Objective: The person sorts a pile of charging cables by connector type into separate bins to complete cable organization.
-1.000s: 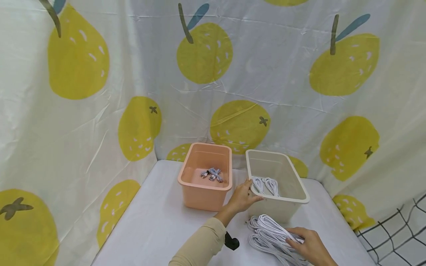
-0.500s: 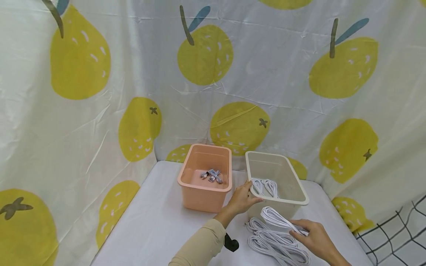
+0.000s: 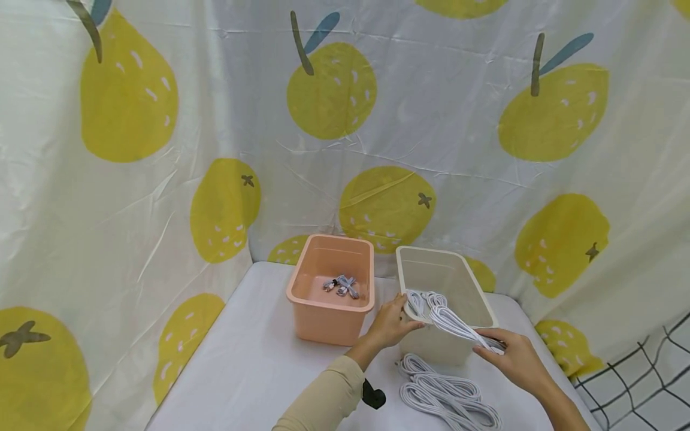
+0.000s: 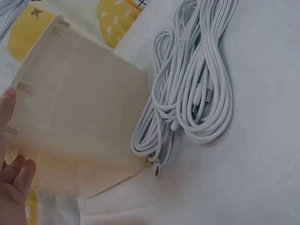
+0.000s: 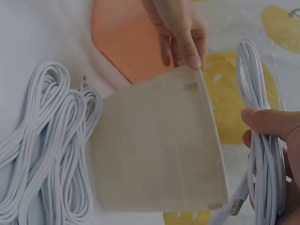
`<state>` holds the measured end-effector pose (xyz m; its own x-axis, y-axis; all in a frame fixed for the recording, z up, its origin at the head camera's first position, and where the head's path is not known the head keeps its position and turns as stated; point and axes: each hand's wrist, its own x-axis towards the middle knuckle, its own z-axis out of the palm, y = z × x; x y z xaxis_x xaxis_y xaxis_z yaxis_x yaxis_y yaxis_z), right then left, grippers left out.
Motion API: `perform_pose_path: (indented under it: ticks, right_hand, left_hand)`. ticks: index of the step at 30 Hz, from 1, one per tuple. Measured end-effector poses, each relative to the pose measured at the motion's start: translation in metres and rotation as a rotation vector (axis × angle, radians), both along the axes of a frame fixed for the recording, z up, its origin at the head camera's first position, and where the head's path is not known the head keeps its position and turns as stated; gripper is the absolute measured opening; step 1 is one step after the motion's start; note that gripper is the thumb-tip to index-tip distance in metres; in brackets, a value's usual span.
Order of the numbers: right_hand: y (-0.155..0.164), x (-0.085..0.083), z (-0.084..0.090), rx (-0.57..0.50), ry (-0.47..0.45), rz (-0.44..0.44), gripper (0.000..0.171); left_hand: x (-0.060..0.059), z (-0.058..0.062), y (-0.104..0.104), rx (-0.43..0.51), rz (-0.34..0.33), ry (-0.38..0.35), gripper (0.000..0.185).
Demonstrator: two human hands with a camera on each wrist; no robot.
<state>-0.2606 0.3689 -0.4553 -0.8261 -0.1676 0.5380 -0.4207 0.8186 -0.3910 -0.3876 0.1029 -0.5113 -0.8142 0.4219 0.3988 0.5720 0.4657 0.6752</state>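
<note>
Looking down from the head camera, a white table (image 3: 253, 365) is seen, backed by a curtain (image 3: 162, 149) printed with yellow fruit. Two bins stand side by side on it: a pink bin (image 3: 330, 314) with a few small cables (image 3: 341, 285) lying inside, and a cream bin (image 3: 431, 344) just to its right with coiled white cables in it. The near left corner of the cream bin's rim is gripped by the left hand (image 3: 392, 322), thumb over the edge and fingers curled on the outer wall. A bundled white cable (image 3: 450, 320) is pinched by the right hand (image 3: 512, 356) and held over the near edge of the cream bin. More white cable bundles (image 3: 444, 398) lie on the table in front of the cream bin, well clear of both hands.

From the left wrist camera, the outer wall of the cream bin (image 4: 79, 122) is shown, with the fingertips of the left hand (image 4: 11, 183) pressed against it at the left edge. The cable bundles (image 4: 192, 93) lie on the table just beside the bin, one loop touching its wall.

From the right wrist camera, the held cable (image 5: 260, 154) is seen clamped between thumb and fingers of the right hand (image 5: 276, 145), its plug end hanging low. The cream bin (image 5: 154, 150) is below, its corner held by the left hand (image 5: 180, 28), with the pink bin (image 5: 124, 37) beyond and the loose cable bundles (image 5: 47, 150) at the left.
</note>
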Motion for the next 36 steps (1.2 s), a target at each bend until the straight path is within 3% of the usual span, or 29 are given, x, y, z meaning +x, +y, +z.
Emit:
perform_pose_path:
  ticks: [11,18,36]
  right_hand:
    - [0.003,-0.022,0.029,0.047,-0.083,-0.051,0.030]
    - [0.001,-0.037,0.039,-0.032,-0.193,-0.055,0.038]
    - [-0.005,-0.077,0.064,-0.064,-0.246,-0.158,0.049]
  left_hand:
    - [0.000,-0.001,0.000,0.027,-0.013,0.004,0.083]
    - [0.001,-0.003,-0.003,0.020,-0.012,-0.010,0.083]
    - [-0.002,-0.003,0.000,-0.003,-0.009,0.006,0.084]
